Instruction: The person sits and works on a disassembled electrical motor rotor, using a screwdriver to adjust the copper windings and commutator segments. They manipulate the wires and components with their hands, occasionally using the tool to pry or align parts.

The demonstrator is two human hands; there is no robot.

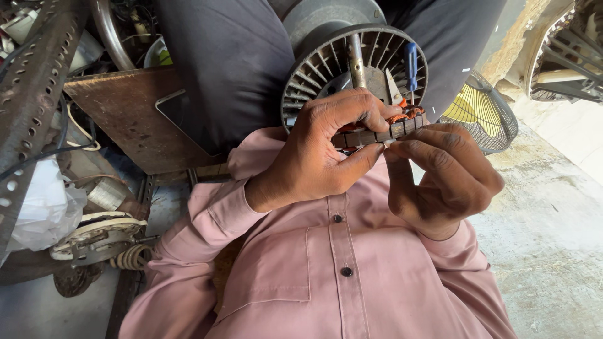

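Note:
My left hand (314, 154) and my right hand (449, 179) together pinch a small motor stator (384, 131), a dark laminated core with orange-copper windings showing on its top. The left thumb and fingers wrap the stator's left end; the right fingertips hold its right end and underside. Both hands are raised in front of my pink buttoned shirt (339, 270). Just behind the stator stands a grey round ribbed motor housing (320, 69) with a metal shaft (357, 59).
A blue-handled screwdriver (411, 63) and a pointed metal tool (393, 89) stick out of the housing. A wire fan guard (483, 113) lies at the right on the concrete floor. A brown board (122, 116), perforated metal bar (28, 94), white bag (44, 207) and wire coil (132, 256) crowd the left.

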